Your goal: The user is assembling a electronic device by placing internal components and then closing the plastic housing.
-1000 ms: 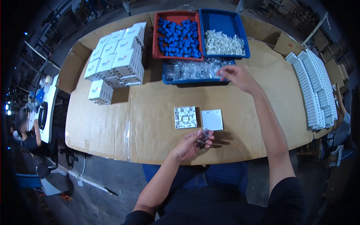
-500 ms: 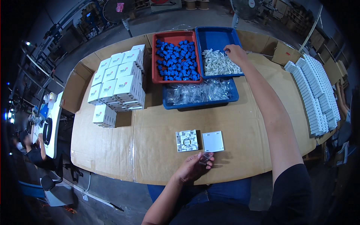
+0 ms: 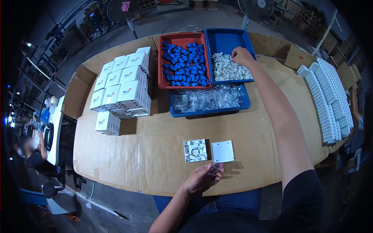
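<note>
The right hand (image 3: 241, 56) is stretched far forward into the blue tray (image 3: 229, 39), its grip closing down among the small white parts (image 3: 229, 70); whether it has one pinched yet I cannot tell. Near the body, the left hand (image 3: 200, 179) keeps a small clear bag (image 3: 215, 169) in a loose closed grip, likely held ready for loading. Just beyond that grip lie a white plate (image 3: 222, 151) and an open base (image 3: 195, 150), side by side on the cardboard-covered worktop (image 3: 155, 155).

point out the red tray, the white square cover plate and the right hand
red tray (image 3: 161, 62), head view, bare left wall
white square cover plate (image 3: 222, 151), head view, centre
right hand (image 3: 241, 56), head view, back of hand
</note>
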The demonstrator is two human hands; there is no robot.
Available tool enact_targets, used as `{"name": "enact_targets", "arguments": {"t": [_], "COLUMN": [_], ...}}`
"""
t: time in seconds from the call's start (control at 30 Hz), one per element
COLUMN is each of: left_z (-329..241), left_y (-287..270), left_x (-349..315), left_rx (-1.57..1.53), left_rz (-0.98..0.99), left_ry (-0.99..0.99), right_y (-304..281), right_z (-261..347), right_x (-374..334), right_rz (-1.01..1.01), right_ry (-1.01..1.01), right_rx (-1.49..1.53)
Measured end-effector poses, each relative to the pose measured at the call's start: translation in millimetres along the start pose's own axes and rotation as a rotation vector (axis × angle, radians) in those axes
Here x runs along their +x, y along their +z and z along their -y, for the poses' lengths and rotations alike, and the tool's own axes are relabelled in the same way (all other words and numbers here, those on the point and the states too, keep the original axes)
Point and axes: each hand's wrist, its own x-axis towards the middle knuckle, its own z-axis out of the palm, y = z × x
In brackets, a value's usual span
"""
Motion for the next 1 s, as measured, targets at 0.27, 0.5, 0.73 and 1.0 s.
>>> {"name": "enact_targets", "arguments": {"t": [0.27,0.5,0.73,1.0], "left_z": [0.0,1.3,4.6,-2.2], "left_y": [8.7,0.3,-9.1,3.1], "left_x": [4.0,-2.6,1.1,1.2], "left_rx": [-0.045,0.062,0.11,0.096], "left_rz": [0.03,-0.013,-0.046,-0.048], "left_ry": [0.001,0.04,0.038,0.043], "right_y": [-20.9,-60.6,-46.4,21.5], "right_z": [-36.8,4.2,56.0,101.0], "right_x": [-2.5,-80.5,-224.0,-383.7], "right_rz": [-0.283,-0.142,-0.019,0.418], "right_ry": [-0.043,0.109,0.126,0.085], "right_rx": [0.027,1.205,1.275,1.071]}}
